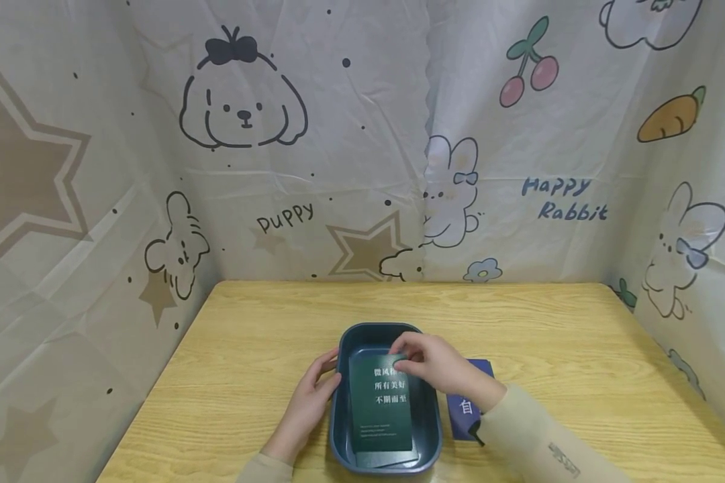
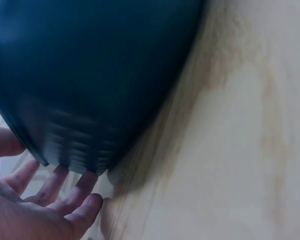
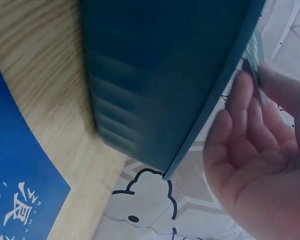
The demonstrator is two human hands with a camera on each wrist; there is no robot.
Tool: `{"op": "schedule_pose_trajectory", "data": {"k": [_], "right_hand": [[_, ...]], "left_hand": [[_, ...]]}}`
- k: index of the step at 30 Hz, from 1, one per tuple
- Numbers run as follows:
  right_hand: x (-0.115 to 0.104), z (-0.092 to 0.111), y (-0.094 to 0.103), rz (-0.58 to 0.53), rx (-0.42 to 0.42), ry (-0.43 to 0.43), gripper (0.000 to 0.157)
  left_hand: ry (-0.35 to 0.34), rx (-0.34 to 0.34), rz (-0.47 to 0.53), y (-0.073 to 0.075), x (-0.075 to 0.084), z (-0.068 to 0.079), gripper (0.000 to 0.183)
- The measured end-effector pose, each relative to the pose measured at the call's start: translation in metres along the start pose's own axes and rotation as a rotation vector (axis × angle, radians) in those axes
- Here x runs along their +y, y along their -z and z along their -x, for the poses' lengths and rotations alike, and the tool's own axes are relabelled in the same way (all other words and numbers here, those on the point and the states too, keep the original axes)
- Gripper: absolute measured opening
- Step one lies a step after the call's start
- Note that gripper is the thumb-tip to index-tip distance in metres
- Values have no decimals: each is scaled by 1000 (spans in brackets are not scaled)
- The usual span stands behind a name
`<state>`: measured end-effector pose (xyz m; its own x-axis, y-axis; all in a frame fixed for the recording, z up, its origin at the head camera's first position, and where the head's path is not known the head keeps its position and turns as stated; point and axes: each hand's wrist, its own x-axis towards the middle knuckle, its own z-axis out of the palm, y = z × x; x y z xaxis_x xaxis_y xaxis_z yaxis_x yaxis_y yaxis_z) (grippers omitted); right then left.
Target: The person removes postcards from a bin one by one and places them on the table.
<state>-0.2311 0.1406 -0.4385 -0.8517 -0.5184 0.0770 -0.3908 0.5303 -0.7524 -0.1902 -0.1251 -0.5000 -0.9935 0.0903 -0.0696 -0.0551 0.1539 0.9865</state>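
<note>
A dark blue-green, rounded rectangular bin [image 1: 336,429] stands on the wooden table. My right hand [image 1: 436,365] reaches over it, pinching the upper right corner of a dark green card [image 1: 382,419] with white Chinese characters between thumb and fingers. The card lies over the bin's opening; in the right wrist view the card [image 3: 259,47] shows edge-on above the rim. Beneath its lower end, another flat piece [image 1: 387,459] shows inside the bin. My left hand [image 1: 309,399] touches the bin's left outer wall, its extended fingertips against the side in the left wrist view.
A blue-purple booklet [image 1: 462,426] with white characters lies right of the bin, partly under my right forearm. Cartoon-printed cloth [image 1: 350,154] walls the table [image 1: 266,335] at the back and both sides.
</note>
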Motion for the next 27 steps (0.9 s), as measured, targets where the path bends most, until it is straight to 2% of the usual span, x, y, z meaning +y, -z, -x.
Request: {"op": "schedule_pose_trajectory", "data": {"k": [5, 10, 19, 27], "right_hand": [[-5, 3, 8, -40, 140, -32, 11], [-8, 8, 25, -82, 247, -75, 14], [-2, 22, 58, -95, 327, -135, 22], [15, 31, 74, -39, 375, -180, 28]], "left_hand": [[-2, -1, 3, 0, -1, 0, 47], [-7, -1, 6, 0, -1, 0, 47], [-20, 14, 25, -3, -2, -1, 48], [-26, 18, 21, -3, -3, -1, 49]]}}
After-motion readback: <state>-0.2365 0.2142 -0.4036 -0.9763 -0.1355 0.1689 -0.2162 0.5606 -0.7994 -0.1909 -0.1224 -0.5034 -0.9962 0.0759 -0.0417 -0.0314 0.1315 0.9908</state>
